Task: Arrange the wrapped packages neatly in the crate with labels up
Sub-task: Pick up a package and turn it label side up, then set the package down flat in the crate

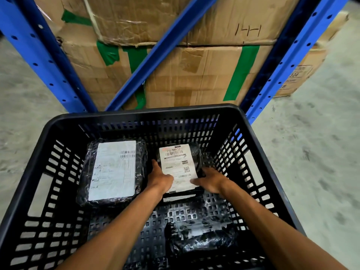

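A black perforated plastic crate [58,121] fills the lower view. On its floor at the back left lies a large black-wrapped package [113,170] with its white label up. To its right sits a smaller black-wrapped package [178,164], label up too. My left hand [160,177] grips that package's left edge, and my right hand [212,181] holds its near right corner. Under its near edge shows a strip of another label, its package hidden. A third black-wrapped package [200,238] lies near the front between my forearms, with no label showing.
Blue metal rack posts [39,55] and a diagonal brace [163,53] stand just behind the crate. Taped cardboard boxes [204,75] are stacked on the rack. Grey concrete floor [315,145] lies on both sides.
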